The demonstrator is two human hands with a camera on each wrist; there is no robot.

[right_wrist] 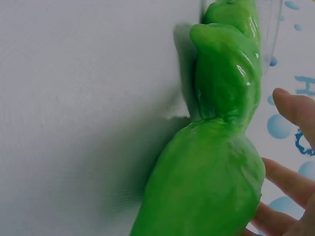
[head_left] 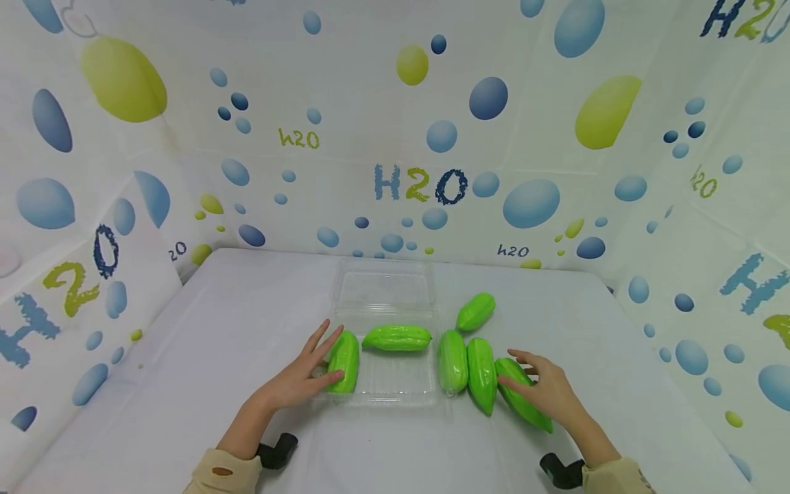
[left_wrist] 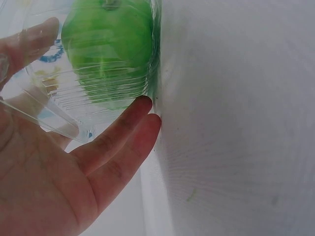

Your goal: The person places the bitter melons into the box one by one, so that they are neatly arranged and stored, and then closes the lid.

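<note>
A clear plastic clamshell box [head_left: 395, 394] lies with its lid [head_left: 385, 291] folded back. One glossy green gourd-shaped vegetable [head_left: 345, 360] stands lengthwise along the box's left side, and another green vegetable [head_left: 397, 337] lies crosswise inside. My left hand [head_left: 300, 377] is at the box's left wall, fingers extended, thumb over the left vegetable. Through the clear wall, that green vegetable [left_wrist: 108, 49] shows beside my left hand [left_wrist: 69, 177]. My right hand [head_left: 549, 390] reaches over the rightmost green vegetable [head_left: 524, 398], fingers spread. In the right wrist view, the thumb stands apart from the near vegetable [right_wrist: 206, 182].
Right of the box, two more green vegetables [head_left: 453, 361] [head_left: 481, 374] lie side by side. A smaller-looking green vegetable [head_left: 476, 312] sits behind them. The white tabletop [head_left: 234, 309] ends at a bubble-patterned curtain [head_left: 345, 178].
</note>
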